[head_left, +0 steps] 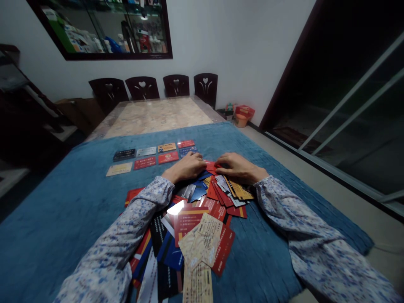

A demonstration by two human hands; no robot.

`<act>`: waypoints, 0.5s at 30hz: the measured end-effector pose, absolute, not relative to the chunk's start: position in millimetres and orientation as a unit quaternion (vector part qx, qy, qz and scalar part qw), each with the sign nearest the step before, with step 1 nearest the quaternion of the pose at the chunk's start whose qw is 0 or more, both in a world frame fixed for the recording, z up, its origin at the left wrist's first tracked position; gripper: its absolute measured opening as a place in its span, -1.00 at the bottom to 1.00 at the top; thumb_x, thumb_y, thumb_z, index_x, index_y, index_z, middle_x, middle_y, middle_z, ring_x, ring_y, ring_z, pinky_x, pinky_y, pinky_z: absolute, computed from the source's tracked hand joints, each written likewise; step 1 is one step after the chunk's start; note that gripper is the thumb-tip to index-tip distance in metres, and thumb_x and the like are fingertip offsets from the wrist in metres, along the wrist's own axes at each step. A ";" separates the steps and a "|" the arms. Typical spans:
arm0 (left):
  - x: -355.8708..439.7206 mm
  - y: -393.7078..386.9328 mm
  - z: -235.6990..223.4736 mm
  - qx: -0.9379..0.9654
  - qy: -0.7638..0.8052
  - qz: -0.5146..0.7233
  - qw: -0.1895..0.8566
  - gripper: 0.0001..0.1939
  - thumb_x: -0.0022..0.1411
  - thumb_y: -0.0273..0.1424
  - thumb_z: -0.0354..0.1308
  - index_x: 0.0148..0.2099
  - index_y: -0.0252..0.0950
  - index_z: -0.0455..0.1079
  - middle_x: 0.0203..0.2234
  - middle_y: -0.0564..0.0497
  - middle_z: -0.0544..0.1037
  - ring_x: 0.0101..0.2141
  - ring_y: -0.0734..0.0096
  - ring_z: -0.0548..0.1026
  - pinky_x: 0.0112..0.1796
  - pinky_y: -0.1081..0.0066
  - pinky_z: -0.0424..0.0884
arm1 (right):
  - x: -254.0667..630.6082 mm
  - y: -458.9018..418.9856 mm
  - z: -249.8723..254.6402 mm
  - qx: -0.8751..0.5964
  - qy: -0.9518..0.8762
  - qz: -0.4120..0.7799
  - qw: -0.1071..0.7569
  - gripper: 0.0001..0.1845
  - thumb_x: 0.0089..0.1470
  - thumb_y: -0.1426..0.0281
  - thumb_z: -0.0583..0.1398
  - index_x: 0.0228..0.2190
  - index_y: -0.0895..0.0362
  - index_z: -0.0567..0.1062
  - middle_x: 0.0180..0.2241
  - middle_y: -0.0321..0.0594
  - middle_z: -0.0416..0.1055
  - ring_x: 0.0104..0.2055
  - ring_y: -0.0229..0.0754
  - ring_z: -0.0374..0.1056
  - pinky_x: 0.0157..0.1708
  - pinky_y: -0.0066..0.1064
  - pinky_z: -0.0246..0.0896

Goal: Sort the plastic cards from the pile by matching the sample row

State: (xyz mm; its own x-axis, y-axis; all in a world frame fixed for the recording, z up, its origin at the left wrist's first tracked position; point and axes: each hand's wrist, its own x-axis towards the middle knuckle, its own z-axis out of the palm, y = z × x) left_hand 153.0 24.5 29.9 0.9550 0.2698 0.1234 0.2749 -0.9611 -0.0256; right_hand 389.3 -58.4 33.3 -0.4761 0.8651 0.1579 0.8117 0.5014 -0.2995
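A heap of loose cards [189, 223] in red, blue, black, cream and yellow spreads over the blue cloth between my forearms. At its far end, my left hand [187, 166] has curled fingers against a red card [209, 165]. From the other side my right hand [239, 166] closes its fingertips on that card's edge. Under and beside my right wrist fan a yellow-and-black card [239, 189] and several red and white ones. Beyond my left hand, two uneven rows hold a black card [124, 155], silver card [146, 151], yellow card [166, 147], cream card [119, 169], a partly hidden blue card [187, 150] and red cards [168, 157].
The blue cloth [78, 198] covers the near part of a long marble-patterned table [158, 111]. Several dark chairs [176, 86] line its far end. An orange bin [241, 119] stands on the floor by the wall. A sliding glass door [347, 92] is at the right.
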 end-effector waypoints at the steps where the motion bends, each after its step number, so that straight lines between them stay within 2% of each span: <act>1: 152.8 24.5 30.1 -0.989 -0.136 -0.061 0.023 -0.70 0.51 -0.38 -0.04 -0.11 -0.27 0.54 -0.13 -0.13 0.62 0.03 0.15 0.43 0.00 0.16 0.23 | 389.3 -58.5 33.5 -0.492 -0.854 0.089 0.145 -0.71 0.28 0.22 0.21 -0.13 0.12 0.64 -0.15 -0.04 0.58 -0.13 -0.06 0.43 -0.11 -0.27 0.25; 6: 152.2 25.6 29.4 -0.989 -0.127 -0.070 0.035 -0.68 0.51 -0.37 -0.06 -0.12 -0.29 0.54 -0.14 -0.14 0.63 0.03 0.15 0.43 0.01 0.16 0.22 | 387.5 -59.6 36.0 -0.498 -0.853 0.085 0.134 -0.69 0.26 0.25 0.22 -0.08 0.15 0.64 -0.11 -0.01 0.59 -0.09 -0.03 0.44 -0.10 -0.26 0.25; 15: 152.5 24.3 28.5 -0.988 -0.124 -0.085 0.045 -0.67 0.51 -0.36 -0.07 -0.07 -0.28 0.54 -0.17 -0.14 0.62 0.00 0.16 0.45 0.01 0.15 0.25 | 384.1 -63.9 37.2 -0.494 -0.858 0.051 0.128 -0.70 0.32 0.28 0.15 -0.14 0.12 0.65 -0.21 -0.04 0.62 -0.16 -0.08 0.44 -0.16 -0.30 0.21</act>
